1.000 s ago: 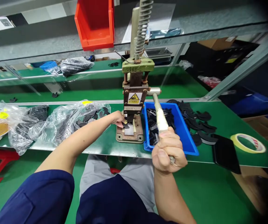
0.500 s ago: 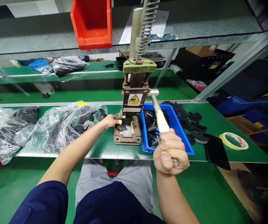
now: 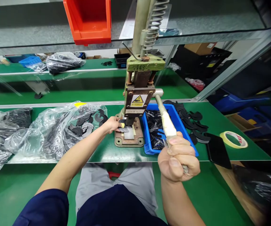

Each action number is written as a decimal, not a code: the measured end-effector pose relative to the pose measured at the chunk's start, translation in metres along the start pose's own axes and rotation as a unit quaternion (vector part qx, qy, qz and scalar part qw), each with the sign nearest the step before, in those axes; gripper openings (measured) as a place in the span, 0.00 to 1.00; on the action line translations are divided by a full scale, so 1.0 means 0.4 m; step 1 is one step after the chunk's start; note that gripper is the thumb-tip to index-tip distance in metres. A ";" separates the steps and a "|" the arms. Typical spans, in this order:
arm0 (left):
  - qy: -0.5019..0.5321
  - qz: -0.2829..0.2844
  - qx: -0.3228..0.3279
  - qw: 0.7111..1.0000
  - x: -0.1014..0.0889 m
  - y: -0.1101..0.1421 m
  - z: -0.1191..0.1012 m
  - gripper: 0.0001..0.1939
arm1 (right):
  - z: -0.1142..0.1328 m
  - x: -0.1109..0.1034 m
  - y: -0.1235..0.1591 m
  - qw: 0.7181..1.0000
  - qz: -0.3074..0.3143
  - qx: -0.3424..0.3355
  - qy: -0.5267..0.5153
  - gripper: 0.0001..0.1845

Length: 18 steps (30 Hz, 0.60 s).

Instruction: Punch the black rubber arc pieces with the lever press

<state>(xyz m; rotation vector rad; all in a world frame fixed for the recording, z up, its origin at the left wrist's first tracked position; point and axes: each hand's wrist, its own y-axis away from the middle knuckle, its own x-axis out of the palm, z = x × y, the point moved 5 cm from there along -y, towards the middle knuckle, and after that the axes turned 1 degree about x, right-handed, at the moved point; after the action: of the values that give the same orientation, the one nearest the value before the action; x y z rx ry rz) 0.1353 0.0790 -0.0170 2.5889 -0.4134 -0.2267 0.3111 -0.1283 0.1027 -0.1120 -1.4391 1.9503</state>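
A hand press (image 3: 136, 94) with a spring on top and a yellow warning sticker stands on the green bench. My left hand (image 3: 113, 124) is pinched on a flat black part (image 3: 124, 128), holding it on the press base under the ram. My right hand (image 3: 179, 158) is wrapped in a fist round the press lever (image 3: 165, 117), which slopes down from the press head toward me.
A blue tray (image 3: 186, 138) of black parts sits right of the press, with loose black crescent parts (image 3: 194, 121) and a black slab (image 3: 218, 150) beyond it. A tape roll (image 3: 233, 139) lies far right. Clear bags of black parts (image 3: 62, 130) lie left. A red bin (image 3: 88, 20) sits overhead.
My left hand has pushed the black part further under the ram. My right hand on the lever has come slightly lower and nearer to me. The camera has shifted left.
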 end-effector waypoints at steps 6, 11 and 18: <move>-0.019 0.000 -0.016 1.000 0.003 -0.007 -0.020 0.11 | 0.013 0.027 -0.063 0.999 -0.008 -0.038 -0.011 0.14; -0.038 -0.012 0.005 0.999 0.007 -0.012 -0.026 0.11 | 0.037 0.080 -0.166 0.996 0.003 -0.053 -0.072 0.11; -0.009 -0.014 0.107 0.994 -0.008 0.060 -0.013 0.09 | 0.046 0.110 -0.235 0.996 0.025 -0.027 -0.085 0.12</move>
<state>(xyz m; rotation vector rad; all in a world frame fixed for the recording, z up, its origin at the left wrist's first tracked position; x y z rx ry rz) 0.1277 0.0624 0.0000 2.8058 -0.4296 -0.2262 0.3149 -0.1047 0.2055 -0.0066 -1.6132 2.0023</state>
